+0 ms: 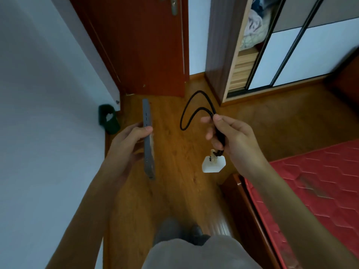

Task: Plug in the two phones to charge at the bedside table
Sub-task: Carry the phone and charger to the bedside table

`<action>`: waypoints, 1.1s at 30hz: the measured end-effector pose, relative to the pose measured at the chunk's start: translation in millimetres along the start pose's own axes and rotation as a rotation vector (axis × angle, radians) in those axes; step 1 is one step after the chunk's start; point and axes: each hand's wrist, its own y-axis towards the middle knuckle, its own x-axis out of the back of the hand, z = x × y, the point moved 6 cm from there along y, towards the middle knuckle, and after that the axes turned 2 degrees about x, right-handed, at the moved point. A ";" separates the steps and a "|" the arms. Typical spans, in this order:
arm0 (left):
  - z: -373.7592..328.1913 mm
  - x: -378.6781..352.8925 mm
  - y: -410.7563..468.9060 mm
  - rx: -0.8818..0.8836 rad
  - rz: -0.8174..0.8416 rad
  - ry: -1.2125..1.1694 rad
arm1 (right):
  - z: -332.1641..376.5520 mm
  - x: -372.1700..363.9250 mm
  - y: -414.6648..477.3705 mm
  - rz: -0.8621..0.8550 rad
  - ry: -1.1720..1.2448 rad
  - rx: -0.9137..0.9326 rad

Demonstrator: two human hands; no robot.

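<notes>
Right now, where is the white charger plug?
Head view, right of centre: the plug dangles on the black cable just below the right hand, over the floor near the bed.

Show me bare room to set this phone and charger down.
Bare floor stretches from the door to the wardrobe, and on beside the bed frame. The red mattress shows bare too. Tightest: the wall corner by the green object. The phone would fit either.

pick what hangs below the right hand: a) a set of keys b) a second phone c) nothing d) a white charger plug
d: a white charger plug dangles below the right hand, on the black cable that hand grips.
</notes>
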 end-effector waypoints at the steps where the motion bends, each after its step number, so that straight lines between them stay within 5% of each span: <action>1: -5.3 -9.3 17.8 0.004 0.023 0.004 | 1.6 10.6 11.6 -0.024 -0.001 0.001; 17: -99.4 -168.4 326.0 0.082 0.432 0.123 | 16.1 156.3 216.5 -0.538 0.012 0.034; 33: -166.9 -376.1 507.3 0.079 0.765 0.217 | 55.1 319.7 324.1 -0.874 0.007 0.073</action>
